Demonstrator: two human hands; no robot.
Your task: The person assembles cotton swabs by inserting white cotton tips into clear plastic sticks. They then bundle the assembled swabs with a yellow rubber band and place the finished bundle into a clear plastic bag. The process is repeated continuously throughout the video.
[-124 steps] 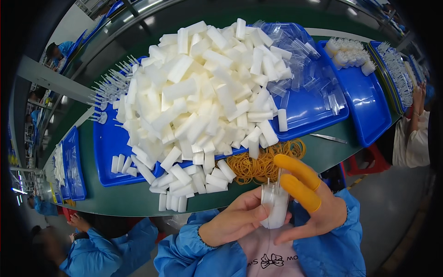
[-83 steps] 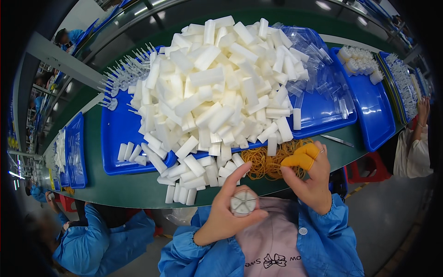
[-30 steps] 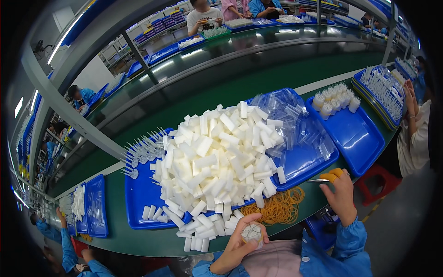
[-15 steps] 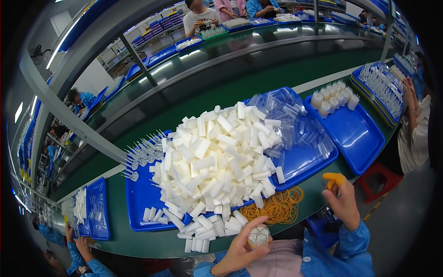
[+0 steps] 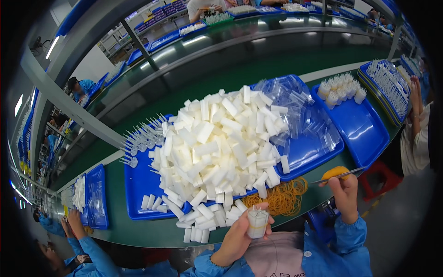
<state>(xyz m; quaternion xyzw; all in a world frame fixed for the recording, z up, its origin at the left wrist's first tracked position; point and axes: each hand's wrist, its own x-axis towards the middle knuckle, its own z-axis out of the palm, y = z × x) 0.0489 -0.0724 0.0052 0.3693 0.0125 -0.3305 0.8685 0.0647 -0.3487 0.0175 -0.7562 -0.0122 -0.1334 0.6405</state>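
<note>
My left hand [image 5: 236, 237] is closed around an upright bundle of clear tubes with white filling [image 5: 258, 223], held together by a yellowish rubber band. It is in front of my chest, near the table's front edge. To the right, my right hand [image 5: 345, 194] grips a thin, pointed metal tool [image 5: 354, 171] that looks like tweezers; its exact kind is unclear. Orange finger covers [image 5: 335, 172] sit on that hand's fingertips. Between my hands and the trays lies a heap of orange rubber bands [image 5: 288, 198]. A large pile of white foam pieces [image 5: 217, 152] rises behind my left hand.
A blue tray [image 5: 300, 161] holds clear plastic tubes [image 5: 288, 108]. Finished-looking bundles [image 5: 340, 90] stand in another blue tray [image 5: 362, 131] at right. Thin-stemmed clear parts [image 5: 143, 136] lie at left. A metal post [image 5: 83, 111] slants across the left. Co-workers sit on both sides.
My left hand has turned the bundle from its end face to upright, side showing. The metal tool now shows lengthwise in my right hand. The view has shifted slightly.
</note>
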